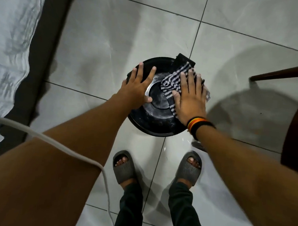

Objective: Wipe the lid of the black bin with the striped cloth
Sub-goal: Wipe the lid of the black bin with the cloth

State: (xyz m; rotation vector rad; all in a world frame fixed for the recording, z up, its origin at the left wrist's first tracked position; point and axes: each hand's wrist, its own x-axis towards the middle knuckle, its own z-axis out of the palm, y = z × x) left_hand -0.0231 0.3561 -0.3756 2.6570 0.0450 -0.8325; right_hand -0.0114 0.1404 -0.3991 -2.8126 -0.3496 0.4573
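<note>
Tiles of the pale floor (100, 40) carry the round black bin (156, 129), whose lid (158, 99) faces up just ahead of two grey slippers (124, 167). Left hand (137, 89) lies flat with fingers spread on the lid's left side. Right hand (189, 99), also flat and spread, presses the striped cloth (173, 79) against the lid's right side.

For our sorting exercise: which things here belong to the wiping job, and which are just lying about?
Belongs to the job:
striped cloth
black bin lid
right hand pressing the cloth
left hand flat on the lid

Just lying about:
white cable
wooden chair
bedsheet
</note>
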